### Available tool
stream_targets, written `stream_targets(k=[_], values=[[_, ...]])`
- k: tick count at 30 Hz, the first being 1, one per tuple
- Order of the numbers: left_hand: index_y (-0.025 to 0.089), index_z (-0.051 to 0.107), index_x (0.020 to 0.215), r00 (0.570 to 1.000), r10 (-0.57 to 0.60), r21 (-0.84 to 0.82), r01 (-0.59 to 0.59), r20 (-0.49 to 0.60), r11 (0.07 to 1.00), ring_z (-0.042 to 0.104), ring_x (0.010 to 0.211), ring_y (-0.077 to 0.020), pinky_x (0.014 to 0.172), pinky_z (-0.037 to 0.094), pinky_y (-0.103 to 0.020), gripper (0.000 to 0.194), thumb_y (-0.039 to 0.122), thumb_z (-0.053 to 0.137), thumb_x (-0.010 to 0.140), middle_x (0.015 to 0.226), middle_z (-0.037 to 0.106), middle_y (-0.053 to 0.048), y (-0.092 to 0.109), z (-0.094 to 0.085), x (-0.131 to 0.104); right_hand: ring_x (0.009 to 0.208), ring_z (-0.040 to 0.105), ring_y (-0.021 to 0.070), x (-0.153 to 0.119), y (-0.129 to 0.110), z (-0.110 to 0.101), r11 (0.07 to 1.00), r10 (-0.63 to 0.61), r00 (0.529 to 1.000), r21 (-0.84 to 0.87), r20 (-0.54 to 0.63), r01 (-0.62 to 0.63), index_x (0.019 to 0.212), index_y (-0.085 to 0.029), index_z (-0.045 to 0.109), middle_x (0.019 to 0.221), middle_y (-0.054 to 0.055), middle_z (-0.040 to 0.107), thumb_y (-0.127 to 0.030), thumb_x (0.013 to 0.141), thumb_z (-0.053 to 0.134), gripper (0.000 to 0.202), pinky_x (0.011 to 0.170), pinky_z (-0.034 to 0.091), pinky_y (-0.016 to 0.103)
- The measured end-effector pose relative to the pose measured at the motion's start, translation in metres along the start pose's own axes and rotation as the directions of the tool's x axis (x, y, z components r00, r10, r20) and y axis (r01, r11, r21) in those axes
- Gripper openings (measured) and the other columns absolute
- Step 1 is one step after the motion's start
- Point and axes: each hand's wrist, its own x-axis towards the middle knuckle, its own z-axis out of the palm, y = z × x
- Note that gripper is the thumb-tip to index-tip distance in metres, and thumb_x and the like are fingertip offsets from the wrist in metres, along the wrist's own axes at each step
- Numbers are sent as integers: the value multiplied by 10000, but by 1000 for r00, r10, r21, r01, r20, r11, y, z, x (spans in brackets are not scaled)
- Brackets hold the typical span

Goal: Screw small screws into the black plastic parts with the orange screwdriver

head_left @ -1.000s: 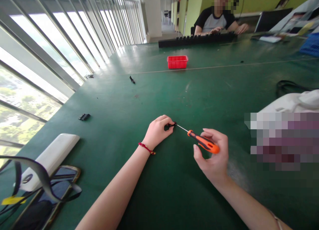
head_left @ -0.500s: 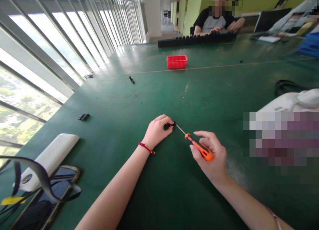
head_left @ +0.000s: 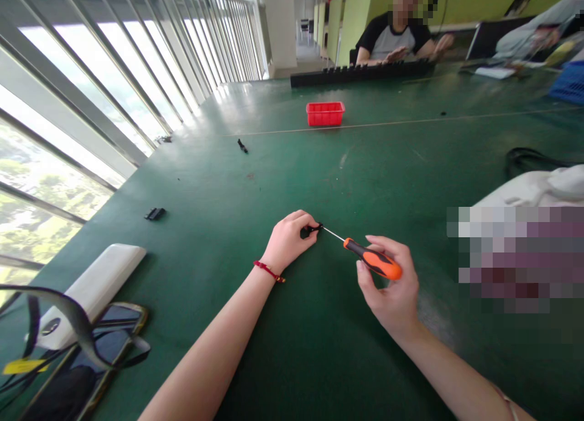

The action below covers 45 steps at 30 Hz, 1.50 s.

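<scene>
Near the middle of the green table (head_left: pixel 292 171), my left hand (head_left: pixel 292 238) pinches a small black part (head_left: pixel 314 229) between thumb and fingers; much of the part is hidden. An orange and black screwdriver (head_left: pixel 376 261) lies in my right hand (head_left: pixel 395 281), its handle between the thumb and the loosely curved fingers. The thin metal shaft reaches left, and its tip meets the black part at my left fingertips. The handle slopes down to the right.
A red basket (head_left: pixel 325 114) stands further back. Small black pieces (head_left: pixel 155 214) lie to the left, above a white power bank (head_left: pixel 93 293) and a phone (head_left: pixel 109 336) under a strap. Across the table a person (head_left: pixel 396 41) sits behind a long black rack (head_left: pixel 360 73). White cloth (head_left: pixel 529 187) lies right.
The screwdriver handle has swung slightly up and to the right, and my right hand has shifted with it, its fingers a little rearranged. My left hand has stayed nearly still.
</scene>
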Motion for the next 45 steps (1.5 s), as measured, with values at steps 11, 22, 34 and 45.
stream_targets(k=[11, 22, 34, 45], values=[[178, 638, 784, 1000, 2, 0, -2, -3, 1000, 616, 812, -157, 734, 505, -272, 82, 139, 570, 762, 893, 661, -30, 0, 0, 0, 726, 575, 159, -1, 1, -1, 1000, 25, 1000, 4, 7, -25, 1150, -206, 513, 853, 29, 569, -206, 748, 628, 418, 657, 506, 311], [179, 638, 788, 1000, 0, 0, 0, -2, 1000, 617, 815, -157, 741, 507, -272, 84, 137, 571, 760, 893, 659, -30, 0, 0, 0, 712, 570, 160, -1, 3, 1, 996, 80, 997, 43, 11, -80, 1127, -204, 506, 819, 16, 555, -227, 734, 641, 417, 657, 506, 317], [179, 629, 776, 1000, -1, 2, 1, -5, 1000, 620, 816, -157, 748, 508, -274, 77, 135, 569, 757, 891, 661, -28, 0, 0, 0, 646, 540, 153, -1, 0, 0, 996, 89, 994, 12, 70, -90, 1082, -210, 529, 715, -10, 535, -244, 746, 633, 353, 626, 497, 312], [181, 625, 772, 1000, 3, 6, -3, -3, 1000, 622, 816, -155, 743, 511, -269, 75, 136, 568, 757, 893, 661, -27, 1, -1, 0, 659, 554, 154, -2, 3, -1, 989, 149, 981, -1, 124, -150, 1038, -204, 559, 710, -4, 547, -280, 765, 625, 291, 637, 497, 312]])
